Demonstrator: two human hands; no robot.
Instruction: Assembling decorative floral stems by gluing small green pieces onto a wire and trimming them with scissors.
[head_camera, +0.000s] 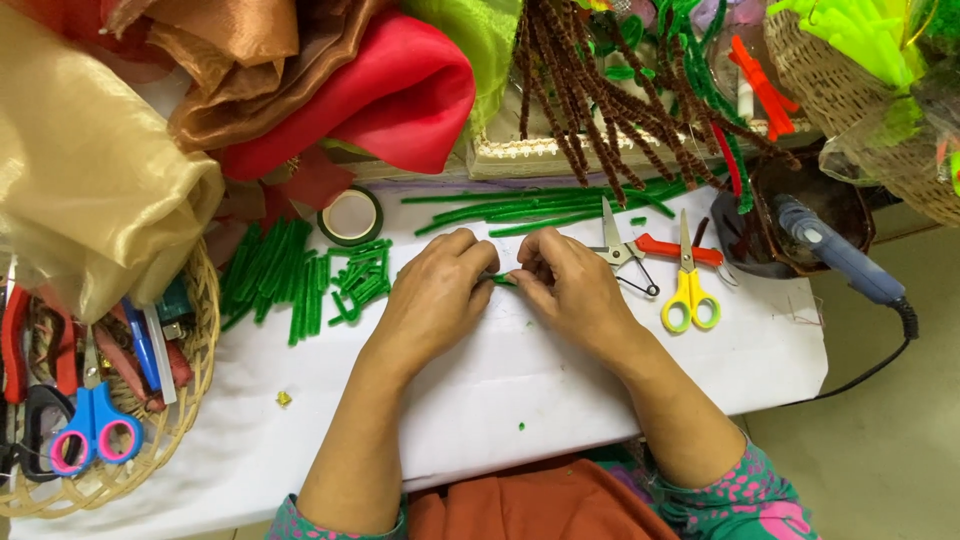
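My left hand (435, 295) and my right hand (568, 283) meet over the middle of the white table (520, 390). Together they pinch a short green pipe cleaner piece (503, 280), of which only a small bit shows between the fingertips. To the left of my left hand lies a heap of cut green pipe cleaner pieces (300, 280). Longer green pipe cleaners (540, 208) lie beyond my hands.
Yellow-handled scissors (688, 285) and red-handled snips (640, 250) lie right of my hands. A tape roll (351, 216) sits at the back. A wicker basket (160, 440) with tools and blue-pink scissors stands left. A glue gun (838, 255), brown pipe cleaners (600, 110) and folded fabrics (250, 90) crowd the back.
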